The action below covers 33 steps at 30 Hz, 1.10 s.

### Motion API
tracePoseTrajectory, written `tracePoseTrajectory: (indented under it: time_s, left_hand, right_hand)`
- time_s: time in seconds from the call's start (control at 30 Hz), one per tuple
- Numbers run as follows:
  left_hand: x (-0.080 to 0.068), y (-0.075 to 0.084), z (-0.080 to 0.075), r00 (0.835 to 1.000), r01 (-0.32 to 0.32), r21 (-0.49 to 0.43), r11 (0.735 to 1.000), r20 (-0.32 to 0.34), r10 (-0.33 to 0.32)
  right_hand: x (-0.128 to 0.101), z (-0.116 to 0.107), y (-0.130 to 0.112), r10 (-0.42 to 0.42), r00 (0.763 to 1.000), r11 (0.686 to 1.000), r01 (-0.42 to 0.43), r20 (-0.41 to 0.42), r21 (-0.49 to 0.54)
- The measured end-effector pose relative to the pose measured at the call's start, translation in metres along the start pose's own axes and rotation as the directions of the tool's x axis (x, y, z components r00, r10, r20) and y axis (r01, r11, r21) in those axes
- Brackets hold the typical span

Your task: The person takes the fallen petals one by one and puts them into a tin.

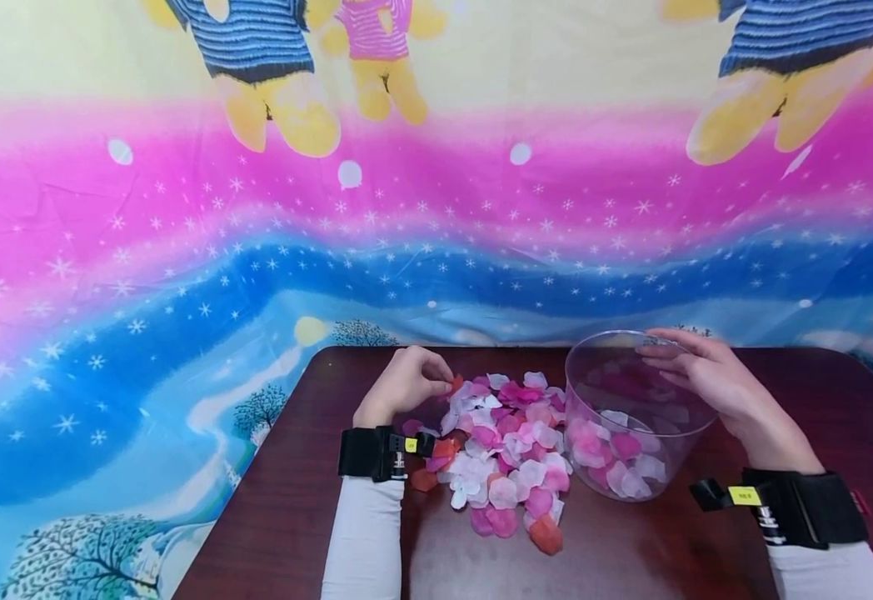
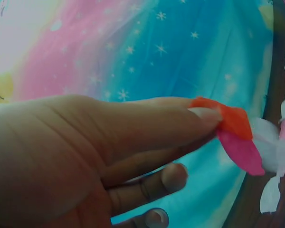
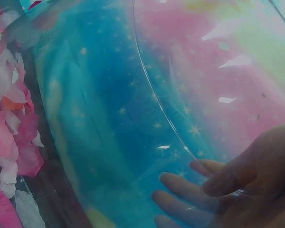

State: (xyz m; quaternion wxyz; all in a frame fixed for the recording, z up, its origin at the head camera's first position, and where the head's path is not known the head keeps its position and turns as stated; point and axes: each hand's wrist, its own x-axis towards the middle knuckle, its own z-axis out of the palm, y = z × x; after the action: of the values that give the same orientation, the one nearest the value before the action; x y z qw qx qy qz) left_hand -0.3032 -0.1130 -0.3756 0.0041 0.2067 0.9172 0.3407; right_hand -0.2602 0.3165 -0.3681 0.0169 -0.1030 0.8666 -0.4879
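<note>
The clear, glossy plastic bowl [image 1: 635, 417] throws bright glints and shows the printed backdrop through its smooth wall. Just left of the bowl, the thin pink, white and orange fabric-like petals [image 1: 507, 454] look matt and slightly crinkled on the dark brown wooden table [image 1: 286, 508], which has a soft sheen. Behind the bowl, the pink-and-blue starry cloth backdrop [image 1: 182, 250] is smooth with faint creases.

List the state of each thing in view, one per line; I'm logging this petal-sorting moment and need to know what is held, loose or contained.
Left hand: pinching an orange fabric petal at the pile's edge.
Right hand: gripping the bowl's rim, fingers inside.
Clear round plastic bowl: tilted, open, holding some pink and white petals.
Pile of pink, white and orange fabric petals: loose on the table.
Dark brown wooden table: bearing the pile and the bowl.
</note>
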Motion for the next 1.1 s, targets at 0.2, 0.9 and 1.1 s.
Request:
tracePoseTrajectory:
  time_s: [0.2,0.9,1.1]
  left_hand:
    - [0.003,0.007,0.0,0.998,-0.042,-0.05,0.998,-0.039,0.04]
    - [0.001,0.051,0.01,0.911,-0.294,-0.156,0.943,-0.345,0.226]
    - [0.001,0.071,0.021,0.852,-0.408,-0.19,0.893,-0.432,0.297]
  right_hand:
    - [0.0,-0.002,-0.002,0.0,1.0,1.0,0.0,0.004,0.002]
    - [-0.004,0.0,-0.002,-0.012,1.0,1.0,0.012,-0.013,0.012]
    - [-0.005,0.001,-0.002,-0.018,1.0,1.0,0.018,-0.018,0.021]
